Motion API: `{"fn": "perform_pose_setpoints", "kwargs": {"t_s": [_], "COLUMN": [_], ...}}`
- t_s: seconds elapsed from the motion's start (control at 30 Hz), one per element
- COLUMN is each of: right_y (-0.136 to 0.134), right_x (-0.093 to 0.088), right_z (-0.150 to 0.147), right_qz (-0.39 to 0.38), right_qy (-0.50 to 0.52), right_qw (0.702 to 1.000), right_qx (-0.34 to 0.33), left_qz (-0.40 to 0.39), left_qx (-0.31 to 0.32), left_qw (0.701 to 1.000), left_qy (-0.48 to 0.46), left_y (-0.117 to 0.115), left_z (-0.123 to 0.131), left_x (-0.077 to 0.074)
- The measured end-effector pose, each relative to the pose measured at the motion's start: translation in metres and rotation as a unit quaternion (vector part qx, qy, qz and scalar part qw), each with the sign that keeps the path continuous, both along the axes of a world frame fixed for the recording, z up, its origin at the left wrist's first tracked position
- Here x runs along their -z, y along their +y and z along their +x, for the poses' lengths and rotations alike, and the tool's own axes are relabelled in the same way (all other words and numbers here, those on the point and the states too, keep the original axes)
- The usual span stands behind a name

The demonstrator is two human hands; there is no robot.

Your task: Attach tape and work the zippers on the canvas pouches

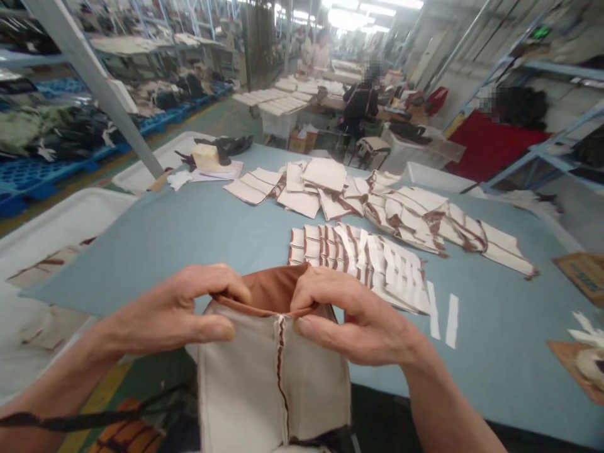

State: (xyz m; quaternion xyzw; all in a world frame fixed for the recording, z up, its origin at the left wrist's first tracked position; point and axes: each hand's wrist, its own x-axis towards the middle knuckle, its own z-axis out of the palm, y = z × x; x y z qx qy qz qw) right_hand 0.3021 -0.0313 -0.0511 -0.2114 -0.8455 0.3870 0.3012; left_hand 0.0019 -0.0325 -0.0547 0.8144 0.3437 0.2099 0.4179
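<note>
Here, your left hand (179, 314) and right hand (349, 314) are pinching the rim of the cloth pouch (245, 377) at the desk (189, 233) edge; uneven pulling may be straining its centre seam.

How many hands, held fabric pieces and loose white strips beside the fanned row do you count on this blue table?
Hands: 2, left hand and right hand
Held fabric piece: 1
Loose white strips: 2
Total: 5
</note>
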Motion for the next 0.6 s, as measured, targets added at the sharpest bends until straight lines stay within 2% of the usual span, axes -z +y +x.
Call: {"fn": "perform_pose_setpoints", "kwargs": {"t_s": [0.13,0.23,0.6], "right_y": [0.001,-0.001,-0.005], "right_x": [0.003,0.005,0.028], "right_z": [-0.006,-0.007,-0.012], "right_qz": [-0.015,-0.024,-0.063], "right_qy": [0.002,0.012,0.049], "right_qw": [1.0,0.999,0.995], "right_qx": [0.008,0.02,0.061], "left_qz": [0.094,0.113,-0.038], "left_qx": [0.055,0.069,0.095], "left_qw": [0.994,0.99,0.993], "left_qy": [-0.017,-0.042,-0.054], "left_y": [0.002,0.002,0.013], "left_z": [0.032,0.043,0.041], "left_x": [-0.013,-0.015,-0.007]}}
